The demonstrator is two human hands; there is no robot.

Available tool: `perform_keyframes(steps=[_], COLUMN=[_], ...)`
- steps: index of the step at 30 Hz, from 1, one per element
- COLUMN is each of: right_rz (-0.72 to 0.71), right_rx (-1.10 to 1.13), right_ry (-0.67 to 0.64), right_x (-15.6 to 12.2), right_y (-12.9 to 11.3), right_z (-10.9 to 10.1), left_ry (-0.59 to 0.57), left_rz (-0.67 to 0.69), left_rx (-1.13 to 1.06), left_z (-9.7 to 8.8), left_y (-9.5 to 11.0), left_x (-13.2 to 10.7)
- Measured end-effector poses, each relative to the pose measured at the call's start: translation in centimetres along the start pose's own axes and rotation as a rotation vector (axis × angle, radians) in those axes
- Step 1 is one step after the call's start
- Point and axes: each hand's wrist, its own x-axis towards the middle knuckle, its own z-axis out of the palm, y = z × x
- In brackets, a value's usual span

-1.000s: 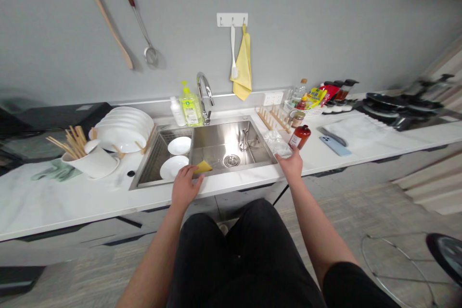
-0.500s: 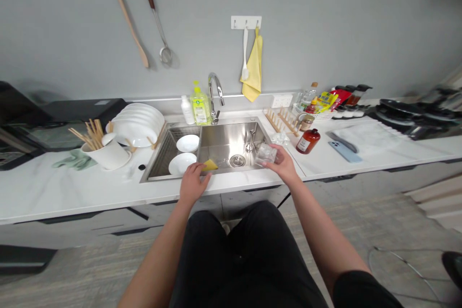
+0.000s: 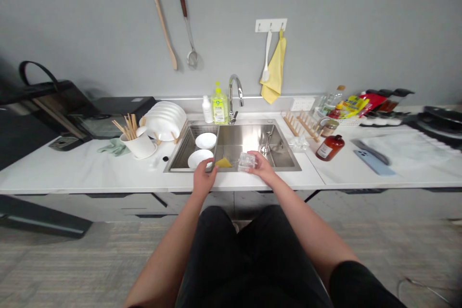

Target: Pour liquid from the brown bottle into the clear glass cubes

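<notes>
My right hand [image 3: 263, 168] holds a small clear, transparent container [image 3: 247, 161] over the front of the steel sink [image 3: 249, 134]. Its fingers grip the container's right side. At the sink's front edge, my left hand [image 3: 204, 178] has its thumb and fingers apart. Close to that thumb is a yellow sponge [image 3: 223, 162], which seems to rest inside the sink by the front wall. Two white bowls [image 3: 206, 141] sit in the left basket section; my left fingers overlap the edge of the nearer bowl [image 3: 199, 158].
Behind the sink rise a faucet [image 3: 236, 96] and a green soap bottle [image 3: 219, 108]. To the left stand racked white plates [image 3: 166, 120] and a utensil holder [image 3: 140, 145]. On the right are a wooden rack [image 3: 303, 125], an amber bottle [image 3: 329, 147] and a phone [image 3: 374, 162].
My right hand has carried the clear container left, toward the middle of the sink. My left hand has shifted slightly left of the sponge. The view has swung left.
</notes>
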Motion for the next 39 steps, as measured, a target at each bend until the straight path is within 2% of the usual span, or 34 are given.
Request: perform_keyframes(steps=[3, 6, 7, 9, 11, 14, 20, 24, 26, 28, 30, 33, 36, 39], right_rz=[0.014, 0.021, 0.021, 0.018, 0.022, 0.032, 0.047, 0.030, 0.011, -0.004, -0.005, -0.001, -0.014, -0.024], right_rx=[-0.007, -0.015, -0.019, -0.023, -0.018, -0.010, 0.019, 0.031, 0.038, 0.033, 0.017, -0.003, -0.022, -0.026], right_ry=[-0.022, -0.031, -0.030, -0.026, -0.024, -0.021, -0.039, -0.039, -0.040, -0.048, -0.061, -0.068, -0.057, -0.050], right_x=[0.1, 0.0, -0.1, -0.2, -0.3, -0.4, -0.5, -0.6, -0.5, -0.5, -0.5, -0.5, -0.5, -0.5], right_y=[0.7, 1.3, 1.5, 1.8, 2.0, 2.0, 1.4, 1.5, 1.6, 1.8, 2.0, 2.0, 2.0, 2.0], right_z=[0.6, 0.7, 0.7, 0.7, 0.7, 0.7, 0.4, 0.4, 0.5, 0.4, 0.4, 0.3, 0.3, 0.4], left_ry=[0.242, 0.454, 0.487, 0.480, 0.440, 0.393, 0.373, 0.505, 0.532, 0.501, 0.410, 0.135, -0.132, -0.343], left_rz=[-0.167, -0.309, -0.351, -0.432, -0.503, -0.611, -0.710, -0.696, -0.648, -0.568, -0.460, -0.205, -0.020, 0.091], left_rx=[0.019, 0.228, 0.317, 0.431, 0.472, 0.464, 0.428, 0.385, 0.351, 0.265, 0.108, -0.117, -0.178, -0.126], left_z=[-4.3, -9.8, -11.4, -13.8, -15.0, -15.2, -15.1, -15.6, -15.2, -13.9, -11.6, -7.6, -4.4, -2.9], left_y=[-2.7, -6.8, -8.1, -10.5, -12.3, -13.7, -13.9, -11.9, -9.9, -7.1, -3.7, 1.9, 6.8, 10.3], left_x=[1.3, 3.1, 3.7, 4.7, 5.4, 5.8, 5.6, 5.3, 5.1, 4.8, 4.6, 5.1, 6.7, 8.7])
